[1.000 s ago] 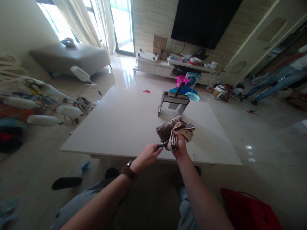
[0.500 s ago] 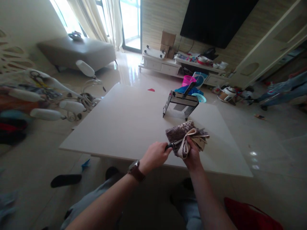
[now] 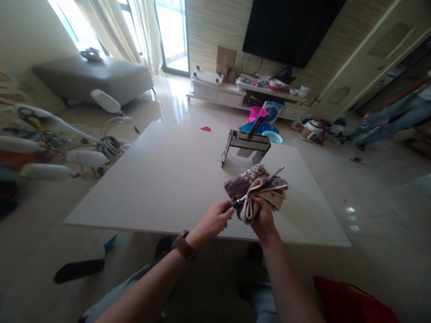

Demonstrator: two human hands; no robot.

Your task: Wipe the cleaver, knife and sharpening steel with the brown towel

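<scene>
My left hand, with a watch at the wrist, is closed round the black handle of what looks like a sharpening steel. Its thin metal rod runs through the folds of a brown and beige patterned towel, and the rod's tip shows beyond the cloth. My right hand grips the bunched towel from below, its fingers partly hidden. Just beyond stands a black and silver knife stand, a single black handle sticking up from its top.
The white table bears a small red piece near its far edge. Behind it are a pink basket, a pale blue basket and a low TV cabinet. White lamp shades lie left; a person's legs show right.
The rod's tip sticks out farther from the towel's far side. Both hands and the towel have shifted slightly left in view, as has the whole scene.
</scene>
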